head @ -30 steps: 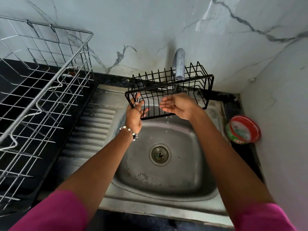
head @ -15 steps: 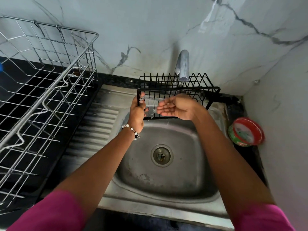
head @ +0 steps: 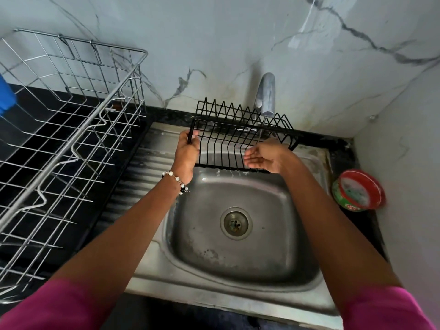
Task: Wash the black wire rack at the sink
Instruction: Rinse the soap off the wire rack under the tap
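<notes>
Head view: sink (head: 238, 277) basin lies nearest. Above its far edge, left hand (head: 185, 153) grips the rack (head: 228, 148) by its left end; right hand (head: 264, 157), fingers loosely straight, touches its wires under the tap (head: 266, 96).

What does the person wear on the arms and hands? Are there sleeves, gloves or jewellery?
Both arms have short pink sleeves, bare below. The left hand has a bracelet of white and dark beads at the wrist. The right hand shows no glove or jewellery.
</notes>
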Demonstrator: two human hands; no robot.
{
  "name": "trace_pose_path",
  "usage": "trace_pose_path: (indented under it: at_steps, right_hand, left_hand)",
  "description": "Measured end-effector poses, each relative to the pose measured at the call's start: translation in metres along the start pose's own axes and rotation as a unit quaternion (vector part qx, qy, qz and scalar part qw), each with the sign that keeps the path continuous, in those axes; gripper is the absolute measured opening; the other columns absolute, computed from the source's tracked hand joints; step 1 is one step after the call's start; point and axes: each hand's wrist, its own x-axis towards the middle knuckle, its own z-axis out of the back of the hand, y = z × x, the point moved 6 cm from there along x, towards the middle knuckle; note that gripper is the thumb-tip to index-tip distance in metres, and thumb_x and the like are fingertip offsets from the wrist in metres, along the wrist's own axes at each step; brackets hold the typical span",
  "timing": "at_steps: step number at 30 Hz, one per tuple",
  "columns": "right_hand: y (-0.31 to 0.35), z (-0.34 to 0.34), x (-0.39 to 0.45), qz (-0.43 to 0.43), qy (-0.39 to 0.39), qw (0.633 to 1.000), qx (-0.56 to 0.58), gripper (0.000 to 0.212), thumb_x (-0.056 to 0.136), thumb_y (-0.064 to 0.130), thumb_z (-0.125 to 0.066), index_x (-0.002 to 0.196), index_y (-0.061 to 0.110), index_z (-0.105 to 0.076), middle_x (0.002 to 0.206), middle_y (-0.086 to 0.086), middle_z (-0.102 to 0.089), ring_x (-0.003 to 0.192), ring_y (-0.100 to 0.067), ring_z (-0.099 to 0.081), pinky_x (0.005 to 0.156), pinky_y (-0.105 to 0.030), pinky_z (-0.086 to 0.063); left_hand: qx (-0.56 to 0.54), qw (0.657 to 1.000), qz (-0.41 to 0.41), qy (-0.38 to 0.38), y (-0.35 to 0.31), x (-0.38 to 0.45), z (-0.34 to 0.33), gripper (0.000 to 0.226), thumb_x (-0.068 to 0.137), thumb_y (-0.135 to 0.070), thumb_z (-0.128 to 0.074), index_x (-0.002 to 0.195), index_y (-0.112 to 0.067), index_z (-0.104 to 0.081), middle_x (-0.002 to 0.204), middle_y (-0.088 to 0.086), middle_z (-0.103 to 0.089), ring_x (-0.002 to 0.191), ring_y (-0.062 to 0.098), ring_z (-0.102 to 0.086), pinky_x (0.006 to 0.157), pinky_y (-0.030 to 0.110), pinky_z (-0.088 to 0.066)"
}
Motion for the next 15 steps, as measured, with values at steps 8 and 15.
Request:
trace_pose_path:
  at_steps: [8, 15]
  right_hand:
    - [0.002, -0.006, -0.005, -0.001, 0.04, 0.998, 0.057, 0.029, 0.098, -0.002, -0.033, 0.101, -0.01, -0.061, 0.109, -0.025, -0.065, 0.098, -0.032, -0.066, 0.08, -0.035, -0.056]
    - [-0.007, 0.005, -0.001, -0.024, -0.005, 1.0, 0.015, 0.027, 0.097, -0.002, -0.035, 0.096, -0.006, -0.061, 0.111, -0.023, -0.063, 0.102, -0.033, -0.063, 0.078, -0.033, -0.054]
  left_hand:
    - [0.019, 1.0, 0.008, 0.002, 0.0, 0.001, 0.003, 0.019, 0.102, -0.017, -0.039, 0.116, -0.023, -0.049, 0.093, -0.013, -0.05, 0.089, 0.013, -0.046, 0.083, 0.028, -0.036]
    - [0.038, 0.999, 0.02, -0.001, 0.002, -0.002, 0.002, 0.024, 0.103, -0.024, -0.041, 0.124, -0.018, -0.049, 0.101, -0.01, -0.053, 0.092, 0.014, -0.048, 0.084, 0.029, -0.036]
